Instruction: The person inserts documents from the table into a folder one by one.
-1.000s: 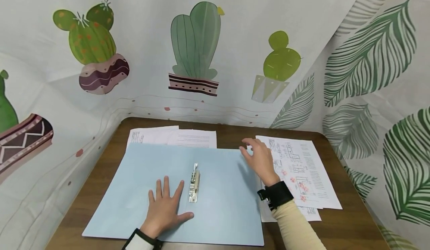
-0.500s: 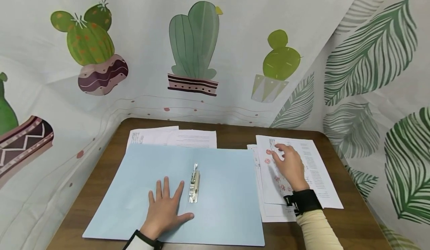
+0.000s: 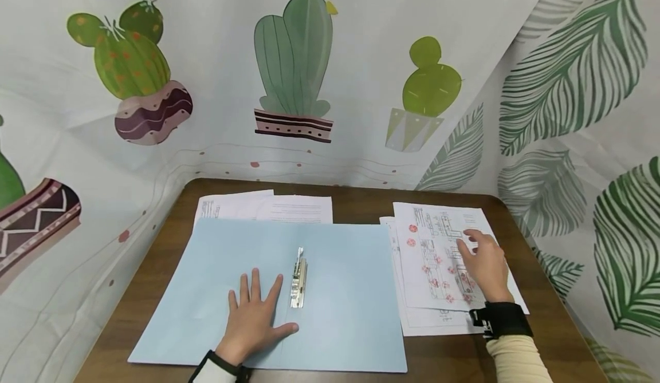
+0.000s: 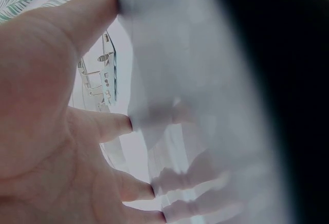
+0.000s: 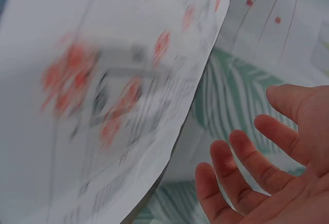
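Observation:
A light blue folder (image 3: 350,314) lies spread flat on the table, with a metal clip (image 3: 298,283) fixed near its middle. My left hand (image 3: 252,321) rests on the folder just left of the clip, fingers spread and straight. To the right of the folder, my right hand (image 3: 486,265) hovers over the printed sheet (image 3: 420,268) with its red marks. Its fingers are loosely bent and hold nothing; in the right wrist view a gap separates the fingers (image 5: 247,157) from the paper.
Another printed sheet (image 3: 423,323) sticks out from under the marked one. More papers (image 3: 299,208) show behind the folder's far edge. The brown table (image 3: 361,197) meets a hanging cloth (image 3: 222,85) printed with cacti and leaves.
My right hand has moved right, from above the folder's right edge to over the right part of the marked sheet. The left hand has stayed in place on the folder.

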A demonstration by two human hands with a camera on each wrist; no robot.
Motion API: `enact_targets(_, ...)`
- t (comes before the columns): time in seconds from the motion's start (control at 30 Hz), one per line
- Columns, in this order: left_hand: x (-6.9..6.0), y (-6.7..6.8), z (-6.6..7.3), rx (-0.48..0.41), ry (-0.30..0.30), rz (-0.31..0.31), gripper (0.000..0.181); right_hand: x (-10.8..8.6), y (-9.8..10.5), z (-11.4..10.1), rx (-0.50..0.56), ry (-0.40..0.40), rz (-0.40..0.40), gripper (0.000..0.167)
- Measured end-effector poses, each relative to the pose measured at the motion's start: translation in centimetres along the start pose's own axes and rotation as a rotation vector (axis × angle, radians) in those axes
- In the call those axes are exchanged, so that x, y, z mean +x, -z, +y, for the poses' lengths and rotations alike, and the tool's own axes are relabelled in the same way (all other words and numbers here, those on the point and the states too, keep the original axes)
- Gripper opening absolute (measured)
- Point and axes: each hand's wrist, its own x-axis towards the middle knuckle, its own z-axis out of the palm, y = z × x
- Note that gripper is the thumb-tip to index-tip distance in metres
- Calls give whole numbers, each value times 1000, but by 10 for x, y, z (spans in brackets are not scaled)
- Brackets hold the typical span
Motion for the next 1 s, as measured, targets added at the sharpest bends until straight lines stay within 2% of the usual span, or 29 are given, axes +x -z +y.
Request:
enact_targets(0.3, 1, 5, 2, -14, 3, -8, 110, -5, 16, 24, -29, -146, -56, 43)
enact_targets(0.5, 1, 5, 0, -10, -3, 0, 109, -6, 19, 30, -35, -171, -70, 46)
enact_targets(0.7, 0, 3, 0, -11, -4, 0, 109, -5, 17, 32, -33, -201, -116, 50)
enact_targets(0.8, 0, 3, 0, -13, -5, 6, 109, -5, 14, 33, -40, -223, -167, 53)
enact_targets(1.0, 0, 4, 1, -13, -5, 5, 109, -5, 9, 33, -65, -264, -336, 67)
